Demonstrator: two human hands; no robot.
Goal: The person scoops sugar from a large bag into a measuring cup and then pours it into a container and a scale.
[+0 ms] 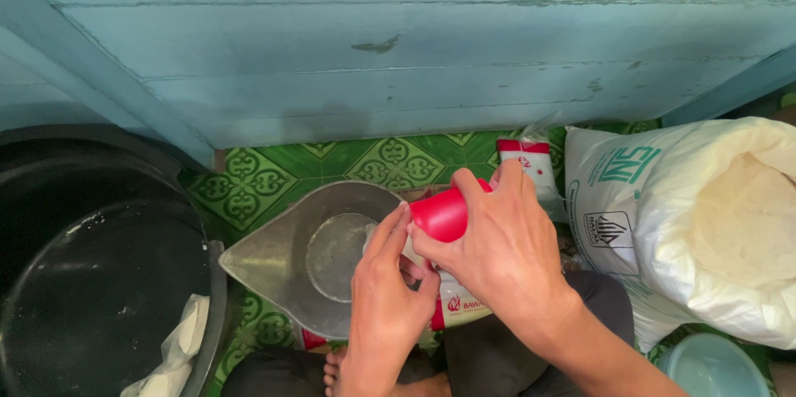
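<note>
1. Two hands meet over a red cup (442, 213): the right hand (497, 252) is wrapped around it, tipping it at the rim of a metal jug (274, 260).
2. The left hand (383, 302) lies against the cup's mouth with fingers straight and together; whether it grips anything is hidden.
3. A red-and-white packet (458, 304) shows only partly beneath the hands; another (531, 161) stands near the blue wall (398, 48).
4. A white sack (705, 223) stands open at right, with green and black marks.
5. A black tub (99, 272) is cut off at left, just beside the jug.
</note>
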